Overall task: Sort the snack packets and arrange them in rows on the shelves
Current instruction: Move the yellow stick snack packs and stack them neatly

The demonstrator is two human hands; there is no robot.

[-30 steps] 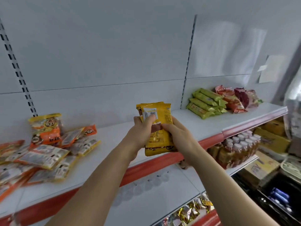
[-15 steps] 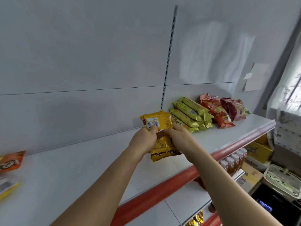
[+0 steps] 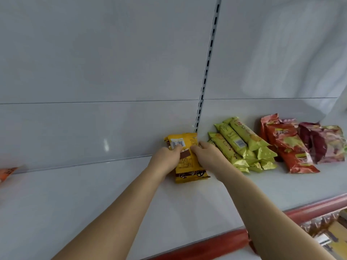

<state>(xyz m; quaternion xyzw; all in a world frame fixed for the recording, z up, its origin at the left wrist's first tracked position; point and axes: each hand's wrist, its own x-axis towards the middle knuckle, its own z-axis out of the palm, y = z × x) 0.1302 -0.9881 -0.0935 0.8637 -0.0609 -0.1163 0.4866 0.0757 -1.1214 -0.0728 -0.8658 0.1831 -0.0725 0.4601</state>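
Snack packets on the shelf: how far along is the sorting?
Done: green packets stacked, red packets and a dark red bag laid beside them. In hand: left hand and right hand grip yellow packets, lower end at the shelf left of the green stack. Left: an orange packet at the far left edge.

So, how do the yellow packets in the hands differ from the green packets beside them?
The yellow packets are gripped by the left hand and right hand; the green packets lie untouched. The yellow ones are wider, the green ones long and narrow. Both stacks are on the same shelf.
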